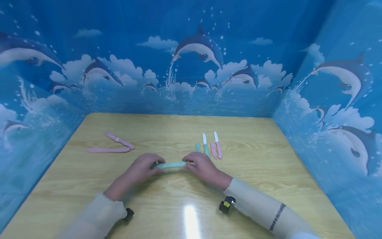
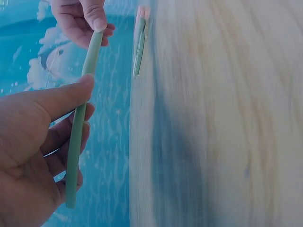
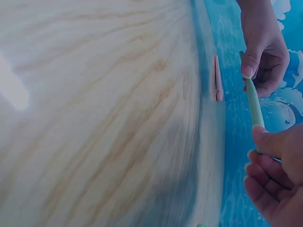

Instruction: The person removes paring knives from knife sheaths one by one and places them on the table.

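**Both hands on a green knife above the table**

The left hand and the right hand hold one green knife between them, near the front middle of the wooden table; the knife lies level, crosswise to the person, one end in each hand, with only its middle stretch bare between the two grips; whether it touches the table or hangs just over it cannot be told.

In the left wrist view the left hand has its thumb laid along the side of the green knife and its curled fingers wrapped behind it, so the piece is clamped; the far end runs on into the pinching fingertips of the right hand.

In the right wrist view the right hand pinches the near end of the knife between thumb and curled fingers; the left hand grips the far end.

Beyond the green knife, toward the back of the table and a little right, lie a second green knife, a short green piece and a pink knife with a pink sheath, close together side by side; well off to the left of the green knife lie two long pink pieces, meeting at one end.
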Demonstrator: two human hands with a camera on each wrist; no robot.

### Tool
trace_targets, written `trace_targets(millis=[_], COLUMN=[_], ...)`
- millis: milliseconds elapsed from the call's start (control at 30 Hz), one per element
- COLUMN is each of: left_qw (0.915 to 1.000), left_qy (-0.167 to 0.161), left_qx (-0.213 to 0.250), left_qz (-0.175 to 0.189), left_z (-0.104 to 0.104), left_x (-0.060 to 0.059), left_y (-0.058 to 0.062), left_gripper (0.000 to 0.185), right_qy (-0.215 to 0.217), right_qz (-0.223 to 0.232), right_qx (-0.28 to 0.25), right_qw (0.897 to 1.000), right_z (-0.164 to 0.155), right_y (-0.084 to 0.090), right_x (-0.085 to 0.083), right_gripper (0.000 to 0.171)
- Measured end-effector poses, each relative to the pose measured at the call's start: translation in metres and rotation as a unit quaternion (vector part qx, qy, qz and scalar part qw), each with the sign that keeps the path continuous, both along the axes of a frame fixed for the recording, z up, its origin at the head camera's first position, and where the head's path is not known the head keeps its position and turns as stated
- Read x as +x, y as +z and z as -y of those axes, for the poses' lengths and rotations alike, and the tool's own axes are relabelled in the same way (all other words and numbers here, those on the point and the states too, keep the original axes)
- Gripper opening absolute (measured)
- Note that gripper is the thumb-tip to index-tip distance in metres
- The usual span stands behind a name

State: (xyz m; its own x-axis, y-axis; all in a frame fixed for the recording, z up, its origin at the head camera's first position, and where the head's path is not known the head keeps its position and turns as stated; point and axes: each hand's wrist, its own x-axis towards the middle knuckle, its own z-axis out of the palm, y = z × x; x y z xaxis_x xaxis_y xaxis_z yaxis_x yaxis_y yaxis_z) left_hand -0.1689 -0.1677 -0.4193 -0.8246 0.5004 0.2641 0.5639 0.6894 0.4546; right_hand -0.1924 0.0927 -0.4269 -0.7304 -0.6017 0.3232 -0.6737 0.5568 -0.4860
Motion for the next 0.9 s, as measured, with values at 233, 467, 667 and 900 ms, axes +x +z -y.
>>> trace_targets(millis=[233,467,667,900], left_qw=[0.9999,0.9993,0.9993,0.9999], left_qy=[0.003,0.025,0.021,-0.007], left_qx=[-0.006,-0.027,-0.029,-0.010], left_qz=[-0.015,-0.010,-0.014,0.001], left_z=[-0.021,-0.033,-0.033,-0.029], left_x=[-0.001,-0.008,-0.007,-0.002], left_y=[0.004,0.006,0.005,-0.001], left_gripper=[0.025,0.025,0.026,0.024], right_qy=[-0.007,-0.023,-0.038,-0.036], right_qz=[-0.013,-0.014,-0.010,0.008], right_qx=[-0.036,-0.067,-0.063,-0.062], right_qw=[0.999,0.997,0.997,0.997], right_z=[-0.025,-0.036,-0.037,-0.041], right_y=[-0.004,-0.010,-0.009,-0.015], right_x=[0.007,0.009,0.010,0.011], right_gripper=[0.023,0.023,0.024,0.022])
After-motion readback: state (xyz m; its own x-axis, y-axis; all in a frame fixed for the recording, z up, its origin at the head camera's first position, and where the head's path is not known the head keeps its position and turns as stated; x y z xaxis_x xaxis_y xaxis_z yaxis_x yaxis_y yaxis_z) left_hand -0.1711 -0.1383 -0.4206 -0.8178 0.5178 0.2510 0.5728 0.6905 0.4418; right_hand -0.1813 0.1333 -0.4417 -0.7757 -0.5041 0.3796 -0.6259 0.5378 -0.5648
